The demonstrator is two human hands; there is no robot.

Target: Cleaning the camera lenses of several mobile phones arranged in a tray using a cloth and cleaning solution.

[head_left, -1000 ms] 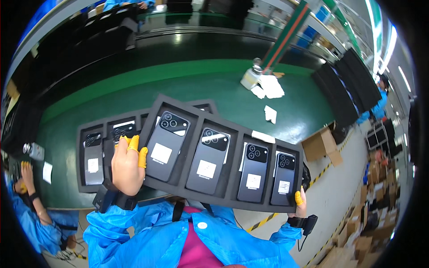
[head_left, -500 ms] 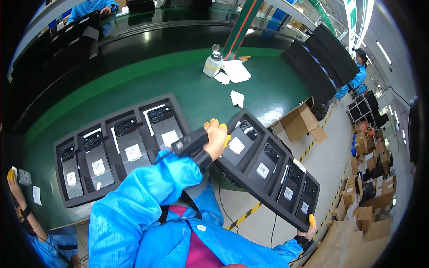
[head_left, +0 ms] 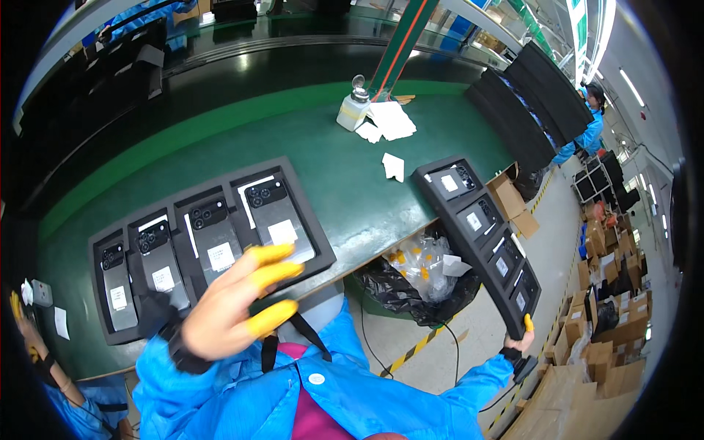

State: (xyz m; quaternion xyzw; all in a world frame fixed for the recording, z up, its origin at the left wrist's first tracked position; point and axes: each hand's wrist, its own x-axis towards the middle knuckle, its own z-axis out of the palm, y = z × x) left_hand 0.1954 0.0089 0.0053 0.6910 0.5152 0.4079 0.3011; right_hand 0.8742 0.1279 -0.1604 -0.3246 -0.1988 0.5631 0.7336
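A black foam tray lies on the green bench at the left, with several dark smartphones in its slots, backs up and white labels on them. My left hand, yellow finger cots on its fingertips, hovers over the tray's near edge with fingers spread, holding nothing. On the right, my right hand grips the near end of a second foam tray, which also carries several labelled smartphones. This tray slants past the bench edge, its far end over the green top; I cannot tell whether it touches.
Below the bench edge sits a black rubbish bag with clear plastic inside, near a cardboard box. A pump bottle and white paper sheets are by a green post. Stacked black trays stand far right. Another person's hand is at far left.
My left hand has let go of the second tray and moved left over the first. My right hand has swung the second tray rightward, its far end going up and right, uncovering the rubbish bag.
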